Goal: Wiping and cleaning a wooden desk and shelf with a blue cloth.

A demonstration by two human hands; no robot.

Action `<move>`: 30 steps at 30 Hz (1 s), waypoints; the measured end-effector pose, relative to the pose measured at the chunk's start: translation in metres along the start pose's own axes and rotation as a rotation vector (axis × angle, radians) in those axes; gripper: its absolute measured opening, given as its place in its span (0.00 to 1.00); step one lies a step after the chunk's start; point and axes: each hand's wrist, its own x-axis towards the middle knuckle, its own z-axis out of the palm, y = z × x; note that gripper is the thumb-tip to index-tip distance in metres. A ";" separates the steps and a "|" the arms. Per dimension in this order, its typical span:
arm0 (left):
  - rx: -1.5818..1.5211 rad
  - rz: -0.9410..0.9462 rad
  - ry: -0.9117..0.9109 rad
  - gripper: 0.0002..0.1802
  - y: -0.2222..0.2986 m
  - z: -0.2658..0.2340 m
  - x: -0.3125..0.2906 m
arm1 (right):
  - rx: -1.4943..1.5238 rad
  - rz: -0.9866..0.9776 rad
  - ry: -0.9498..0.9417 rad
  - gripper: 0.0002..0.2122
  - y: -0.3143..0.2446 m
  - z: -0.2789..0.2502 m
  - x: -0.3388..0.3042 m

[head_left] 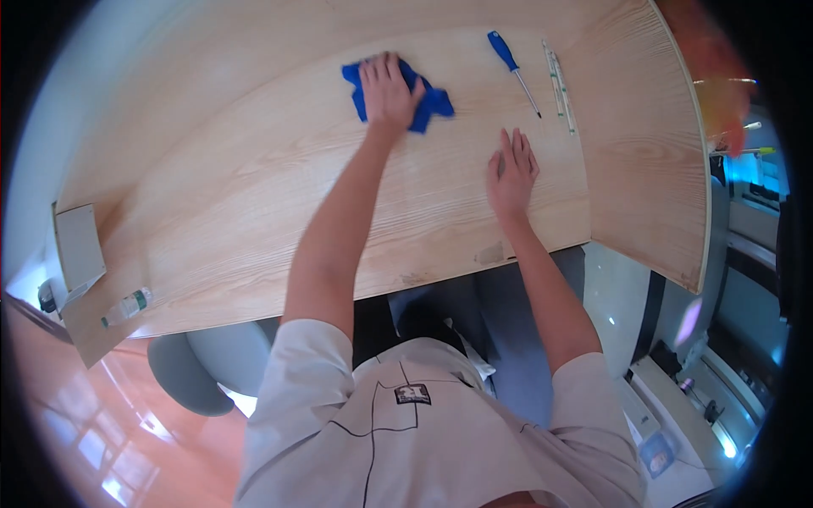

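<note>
wiping seems underway, extent unclear: left hand spread flat over blue cloth, right hand loosely open, empty.

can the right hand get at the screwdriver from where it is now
Probably yes: the right hand appears to hold nothing and is close to the tip end of the blue-handled screwdriver, with no object visible between them.

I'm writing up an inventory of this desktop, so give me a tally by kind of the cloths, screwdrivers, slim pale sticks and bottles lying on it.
Blue cloth: 1
Blue-handled screwdriver: 1
Slim pale sticks: 2
Clear bottle: 1
Total: 5
</note>
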 end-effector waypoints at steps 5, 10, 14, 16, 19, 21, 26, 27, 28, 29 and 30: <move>-0.043 -0.069 0.110 0.27 -0.012 0.020 0.021 | 0.016 0.031 -0.042 0.20 -0.002 0.000 -0.001; -0.002 -0.085 -0.040 0.20 0.006 -0.005 -0.016 | -0.005 0.035 -0.032 0.21 0.001 0.001 -0.002; 0.023 -0.083 -0.224 0.17 0.021 -0.074 -0.090 | -0.015 0.014 -0.001 0.21 0.005 0.003 -0.005; 0.012 -0.077 -0.207 0.15 0.019 -0.108 -0.138 | 0.002 0.003 0.010 0.21 0.004 0.004 -0.003; 0.066 -0.122 -0.348 0.17 0.026 -0.156 -0.199 | 0.014 0.004 0.016 0.20 0.003 0.005 0.000; 0.102 -0.125 -0.429 0.16 0.034 -0.184 -0.226 | 0.000 0.005 0.006 0.20 0.004 0.005 0.002; 0.099 -0.155 -0.357 0.16 0.039 -0.199 -0.266 | 0.002 -0.013 0.016 0.20 0.012 0.007 0.002; 0.101 -0.166 -0.378 0.16 0.037 -0.196 -0.264 | 0.007 0.002 0.008 0.21 0.012 0.008 0.001; 0.095 -0.177 -0.400 0.16 0.035 -0.190 -0.259 | 0.008 -0.013 0.006 0.21 0.014 0.009 0.000; 0.111 -0.162 -0.342 0.15 0.032 -0.184 -0.254 | 0.016 -0.006 0.006 0.21 0.014 0.008 0.000; 0.112 -0.177 -0.336 0.15 0.029 -0.177 -0.248 | 0.021 0.003 0.005 0.21 0.013 0.009 0.000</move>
